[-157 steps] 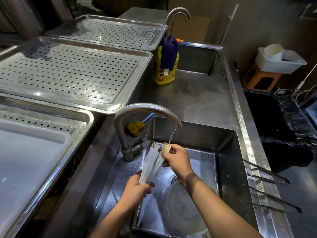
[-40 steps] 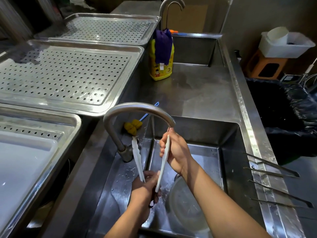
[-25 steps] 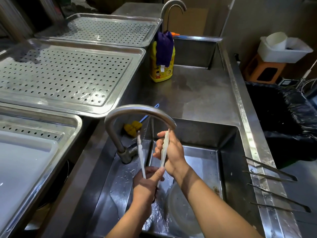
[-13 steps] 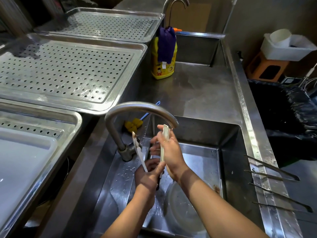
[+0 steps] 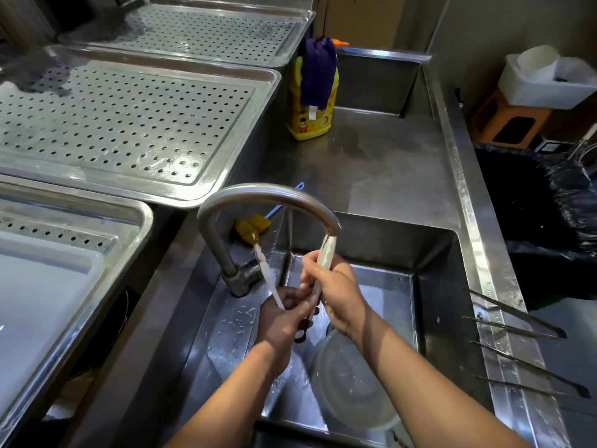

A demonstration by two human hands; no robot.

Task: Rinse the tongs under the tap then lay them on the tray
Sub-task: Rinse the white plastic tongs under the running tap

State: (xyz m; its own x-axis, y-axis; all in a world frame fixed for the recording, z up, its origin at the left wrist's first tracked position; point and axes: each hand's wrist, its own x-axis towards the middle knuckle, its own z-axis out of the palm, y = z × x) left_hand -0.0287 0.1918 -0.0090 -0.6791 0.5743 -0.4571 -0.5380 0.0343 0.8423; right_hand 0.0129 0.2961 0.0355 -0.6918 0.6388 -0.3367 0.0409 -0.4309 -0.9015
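White tongs (image 5: 266, 275) stand with their two arms spread upward over the sink (image 5: 433, 286), under the curved steel tap (image 5: 268, 197). My left hand (image 5: 284, 315) grips their hinge end low down. My right hand (image 5: 336, 286) is wrapped around the right arm, whose tip sits right at the spout. The left arm's tip shows a brown stain. A perforated steel tray (image 5: 129, 124) lies to the upper left, and another (image 5: 206, 27) behind it.
A clear round lid (image 5: 352, 386) lies in the sink bottom. Two pairs of metal tongs (image 5: 517, 321) rest on the sink's right rim. A yellow soap bottle (image 5: 311, 101) with a purple cloth stands behind. A yellow brush (image 5: 253, 224) lies by the tap. A black bin bag (image 5: 549, 215) sits at right.
The tongs' arms have been spread apart from closed. My right hand has slid along the right arm and now holds it with the tip up at the spout; my left hand stays at the hinge.
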